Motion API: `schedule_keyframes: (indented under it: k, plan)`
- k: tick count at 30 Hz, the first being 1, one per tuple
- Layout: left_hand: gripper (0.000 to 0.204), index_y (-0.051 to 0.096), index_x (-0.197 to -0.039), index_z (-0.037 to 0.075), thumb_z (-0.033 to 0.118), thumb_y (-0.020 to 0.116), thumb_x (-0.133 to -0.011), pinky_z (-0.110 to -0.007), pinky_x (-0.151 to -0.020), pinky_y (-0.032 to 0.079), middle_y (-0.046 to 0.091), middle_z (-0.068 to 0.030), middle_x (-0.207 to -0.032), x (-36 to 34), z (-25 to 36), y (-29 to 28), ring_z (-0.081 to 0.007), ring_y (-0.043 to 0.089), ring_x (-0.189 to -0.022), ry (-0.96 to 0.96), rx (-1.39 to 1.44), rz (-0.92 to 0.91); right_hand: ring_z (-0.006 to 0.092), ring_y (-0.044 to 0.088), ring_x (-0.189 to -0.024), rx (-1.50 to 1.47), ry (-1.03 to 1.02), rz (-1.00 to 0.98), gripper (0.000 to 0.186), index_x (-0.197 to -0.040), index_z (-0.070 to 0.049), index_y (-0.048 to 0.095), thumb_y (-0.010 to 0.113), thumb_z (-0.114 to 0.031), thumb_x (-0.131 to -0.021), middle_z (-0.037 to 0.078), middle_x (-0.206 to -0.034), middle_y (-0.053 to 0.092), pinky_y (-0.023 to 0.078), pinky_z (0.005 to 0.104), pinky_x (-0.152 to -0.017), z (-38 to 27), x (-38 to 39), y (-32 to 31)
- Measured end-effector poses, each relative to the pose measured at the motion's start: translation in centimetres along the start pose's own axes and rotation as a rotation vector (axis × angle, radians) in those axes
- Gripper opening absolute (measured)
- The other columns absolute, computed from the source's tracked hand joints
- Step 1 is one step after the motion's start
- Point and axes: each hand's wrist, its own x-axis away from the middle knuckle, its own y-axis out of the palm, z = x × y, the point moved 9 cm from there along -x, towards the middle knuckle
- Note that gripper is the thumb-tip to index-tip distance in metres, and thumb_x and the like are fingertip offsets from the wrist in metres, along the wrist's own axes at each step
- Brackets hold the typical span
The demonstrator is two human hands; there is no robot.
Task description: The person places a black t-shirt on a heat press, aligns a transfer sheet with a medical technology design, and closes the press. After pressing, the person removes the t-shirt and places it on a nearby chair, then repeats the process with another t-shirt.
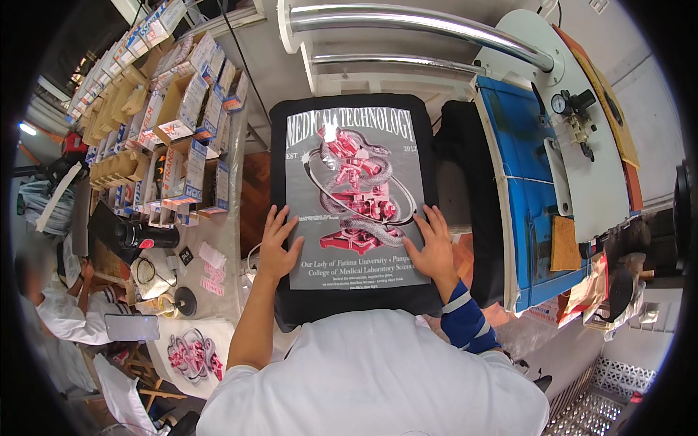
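Note:
In front of me a black cloth [349, 299], seemingly a shirt, is spread over a flat rectangular platen. On it lies a grey, glossy print transfer sheet [302, 189] with white lettering and a red-pink microscope entwined by a snake. My left hand [279, 243] rests at the sheet's left edge, fingers spread, holding nothing. Across from it, my right hand [435, 248] lies open on the lower right edge, its fingers pointing away from me. A dark blue band with pale stripes [467, 320] wraps my right forearm.
Chrome bars [422, 22] cross behind the platen. To the right stands a blue-covered board [520, 189] beside a pressure gauge [558, 103]. Cardboard boxes [178, 109] fill the left table, with another print [195, 354] nearer. A person in white [69, 316] sits at far left by a phone [131, 327].

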Motion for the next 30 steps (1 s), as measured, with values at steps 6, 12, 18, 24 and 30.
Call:
schedule_keyframes:
  k: [6,12,18,24,30]
  plan:
    - [0.047,0.068,-0.128,0.003,0.011,0.077,-0.083,-0.049,-0.119,0.034,0.053,-0.0172,-0.151,0.0,-0.1,0.1,-0.0407,0.036,-0.149,-0.011,-0.001,0.003,0.0437,0.038,-0.145,0.004,0.004,0.002,0.057,-0.133,-0.004,0.061,0.078,-0.027,-0.084,0.021,-0.151,0.047,0.035,0.0518,-0.117,0.1,0.0,0.1]
    - [0.046,0.069,-0.126,0.003,0.012,0.077,-0.081,-0.049,-0.119,0.033,0.054,-0.0164,-0.15,-0.1,-0.2,0.0,-0.0404,0.036,-0.149,-0.024,0.025,0.014,0.0436,0.037,-0.144,-0.016,0.006,0.009,0.056,-0.132,-0.005,0.062,0.079,-0.027,-0.083,0.02,-0.151,0.047,0.034,0.0519,-0.117,0.2,0.2,0.1]
    - [0.03,0.071,-0.107,0.004,0.013,0.077,-0.078,-0.051,-0.112,0.038,0.064,-0.015,-0.129,-2.3,2.5,-1.2,-0.0375,0.05,-0.135,-0.004,-0.237,0.032,0.038,0.049,-0.129,0.033,0.078,0.027,0.033,-0.108,-0.011,0.072,0.079,-0.028,-0.08,0.015,-0.134,0.056,0.04,0.0559,-0.102,0.7,-2.3,-0.8]
    - [0.015,0.072,-0.097,0.006,0.019,0.071,-0.091,-0.035,-0.086,0.051,0.069,-0.0084,-0.106,-11.1,-12.5,-2.7,-0.0233,0.065,-0.099,-0.273,0.249,0.267,0.0287,0.07,-0.098,-0.231,0.414,0.372,0.017,-0.097,-0.004,0.075,0.074,-0.019,-0.089,0.014,-0.1,0.073,0.054,0.0392,-0.088,13.6,-12.3,-1.3]
    - [0.043,0.068,-0.124,0.006,0.042,0.063,-0.102,-0.035,-0.09,0.054,0.071,-0.0076,-0.117,-12.8,-27.7,8.4,-0.0205,0.067,-0.105,-1.112,1.231,-0.024,0.0236,0.071,-0.098,-1.14,1.034,0.057,0.035,-0.12,-0.009,0.069,0.053,-0.037,-0.105,0.011,-0.108,0.075,0.054,0.0403,-0.091,22.3,-20.5,10.2]
